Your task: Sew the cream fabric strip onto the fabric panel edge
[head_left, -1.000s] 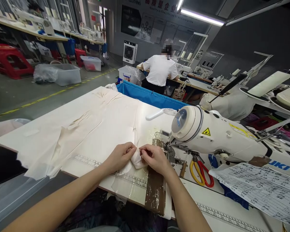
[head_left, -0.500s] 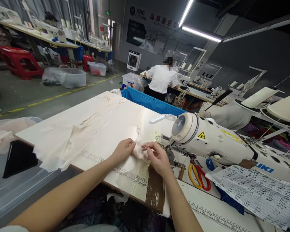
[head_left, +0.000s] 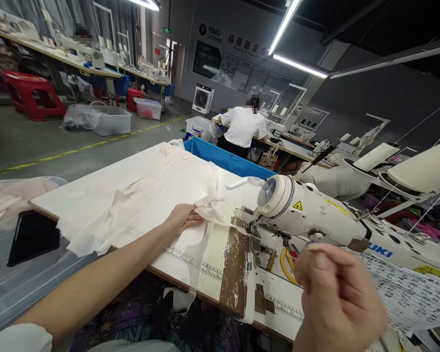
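My left hand [head_left: 185, 216] pinches a cream fabric piece [head_left: 214, 211] on the white table, left of the sewing machine [head_left: 308, 208]. The fabric stretches from my fingers toward the machine's needle area. My right hand [head_left: 339, 293] is raised close to the camera, in front of the machine, with its fingers curled closed. What it holds, if anything, I cannot make out. Behind it, scissors [head_left: 286, 266] with a yellow handle show in part; the rest is hidden. More cream fabric [head_left: 132, 195] lies spread over the table to the left.
A written paper sheet [head_left: 407, 293] lies at the right below the machine arm. Thread cones [head_left: 377, 155] stand behind it. A black phone [head_left: 34, 237] rests on a clear plastic bin at the left. Beyond the blue cloth bin [head_left: 223, 159] sits a co-worker [head_left: 242, 126].
My right hand has left the fabric and moved right, toward the camera, now covering part of the scissors. My left hand has shifted slightly left, still on the fabric, which now lies straighter toward the needle.
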`<state>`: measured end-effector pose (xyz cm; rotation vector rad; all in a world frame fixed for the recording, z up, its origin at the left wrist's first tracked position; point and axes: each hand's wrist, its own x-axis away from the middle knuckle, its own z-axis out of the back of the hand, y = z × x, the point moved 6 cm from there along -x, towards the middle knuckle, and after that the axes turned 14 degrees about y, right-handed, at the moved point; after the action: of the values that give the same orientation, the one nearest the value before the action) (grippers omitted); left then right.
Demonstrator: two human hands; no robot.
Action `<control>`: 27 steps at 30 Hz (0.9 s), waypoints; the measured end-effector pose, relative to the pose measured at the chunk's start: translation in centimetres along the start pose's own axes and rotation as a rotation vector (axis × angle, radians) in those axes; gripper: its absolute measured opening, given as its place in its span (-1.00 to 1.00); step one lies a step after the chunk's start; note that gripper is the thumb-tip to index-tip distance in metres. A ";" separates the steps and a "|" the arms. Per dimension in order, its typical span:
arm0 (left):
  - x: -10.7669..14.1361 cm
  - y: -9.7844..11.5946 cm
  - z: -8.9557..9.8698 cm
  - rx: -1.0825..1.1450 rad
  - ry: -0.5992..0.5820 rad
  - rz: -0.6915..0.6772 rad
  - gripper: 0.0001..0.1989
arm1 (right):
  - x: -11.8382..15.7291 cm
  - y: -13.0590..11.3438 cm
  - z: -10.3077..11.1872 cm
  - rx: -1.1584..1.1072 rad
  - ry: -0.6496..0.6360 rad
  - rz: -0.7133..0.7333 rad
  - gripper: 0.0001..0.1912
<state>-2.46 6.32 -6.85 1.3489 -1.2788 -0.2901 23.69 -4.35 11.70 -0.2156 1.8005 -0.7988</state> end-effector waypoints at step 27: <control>3.0 0.8 5.6 -0.232 -0.226 -0.057 -0.64 | -0.9 -1.3 -3.2 -0.264 0.000 0.131 -0.91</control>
<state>-6.18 1.18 -6.22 1.1783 -1.3478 -0.6263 20.86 -3.57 13.73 -0.2661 1.8968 -0.4671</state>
